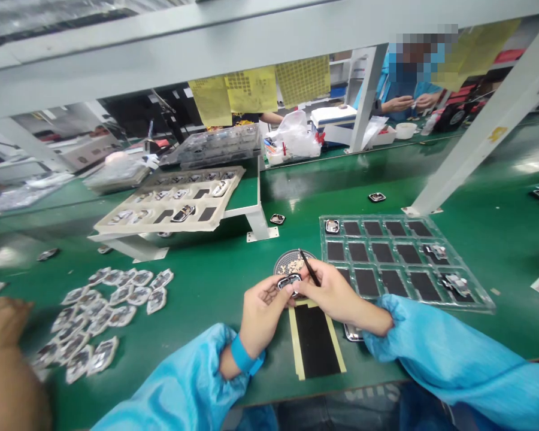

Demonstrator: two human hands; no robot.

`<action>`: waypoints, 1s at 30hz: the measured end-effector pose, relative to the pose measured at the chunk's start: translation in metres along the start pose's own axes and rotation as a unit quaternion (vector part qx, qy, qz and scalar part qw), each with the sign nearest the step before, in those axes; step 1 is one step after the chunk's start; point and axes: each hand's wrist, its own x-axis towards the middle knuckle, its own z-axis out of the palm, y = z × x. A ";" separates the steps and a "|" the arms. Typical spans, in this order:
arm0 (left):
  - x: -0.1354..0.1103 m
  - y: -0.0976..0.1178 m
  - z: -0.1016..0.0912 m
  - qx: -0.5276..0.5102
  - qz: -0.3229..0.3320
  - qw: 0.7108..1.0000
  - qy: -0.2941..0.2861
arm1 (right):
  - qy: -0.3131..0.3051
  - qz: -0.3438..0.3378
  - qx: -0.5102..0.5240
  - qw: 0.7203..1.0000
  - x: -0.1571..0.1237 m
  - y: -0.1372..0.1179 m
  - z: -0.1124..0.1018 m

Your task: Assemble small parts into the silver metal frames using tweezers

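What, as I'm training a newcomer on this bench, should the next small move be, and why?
I'd probably press lightly on the small case: the left hand and right hand meet at it, while the black stick held in the right hand points upward rather than into it.

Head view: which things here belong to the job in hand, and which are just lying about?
Likely in the job:
- part, in the left hand
- black tool, in the right hand
- dish with bits
- black pad
- perhaps clear tray

Probably just lying about:
- plastic bag
- white bowl
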 end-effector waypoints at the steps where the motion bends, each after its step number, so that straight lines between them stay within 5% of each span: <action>1: 0.001 0.000 0.000 0.002 0.000 1.000 0.002 | -0.004 -0.002 -0.013 1.000 0.001 0.001 -0.002; 11: 0.002 -0.005 -0.005 0.082 0.039 0.996 -0.001 | 0.023 -0.245 -0.251 0.936 0.001 -0.005 -0.016; 19: 0.002 0.002 -0.009 0.291 0.167 0.942 -0.002 | 0.031 -0.275 -0.245 0.929 0.001 -0.007 -0.023; 30: 0.001 0.007 -0.010 0.307 0.187 0.933 -0.024 | -0.082 -0.297 -0.333 0.891 -0.003 0.003 -0.027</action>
